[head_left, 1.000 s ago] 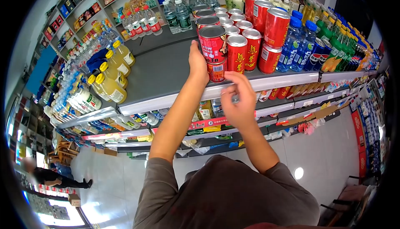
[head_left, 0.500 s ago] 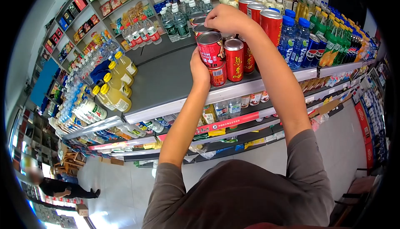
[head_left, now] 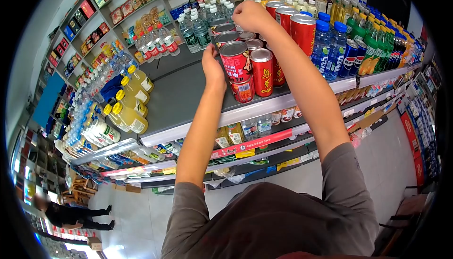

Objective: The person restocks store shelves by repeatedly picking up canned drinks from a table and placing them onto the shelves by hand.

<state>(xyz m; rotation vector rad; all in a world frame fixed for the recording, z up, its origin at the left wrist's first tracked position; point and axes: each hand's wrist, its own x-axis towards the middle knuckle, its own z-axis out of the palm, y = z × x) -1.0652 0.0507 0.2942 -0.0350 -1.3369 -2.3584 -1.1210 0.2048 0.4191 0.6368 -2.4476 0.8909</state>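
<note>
Red milk cans (head_left: pixel 235 62) stand in a stack at the shelf's front edge, one on top of another. To their left is my left hand (head_left: pixel 213 65), fingers pointing up and apart, close to the cans' side. A slimmer red-and-gold drink can (head_left: pixel 262 70) stands right beside the stack, with several more can tops behind. My right hand (head_left: pixel 255 18) reaches over to the back of these cans, fingers bent downward; whatever they hold or touch is hidden.
Taller red cans (head_left: pixel 303 32) and blue-capped bottles (head_left: pixel 336 51) stand to the right. Water bottles (head_left: pixel 203 35) are behind, yellow-capped juice bottles (head_left: pixel 130 117) left. A white shelf edge (head_left: pixel 226 119) runs along the front. A person (head_left: pixel 71 215) stands at lower left.
My left hand has come off the front milk can and moved slightly left and back. My right hand stays over the back cans. The person at lower left has shifted their legs.
</note>
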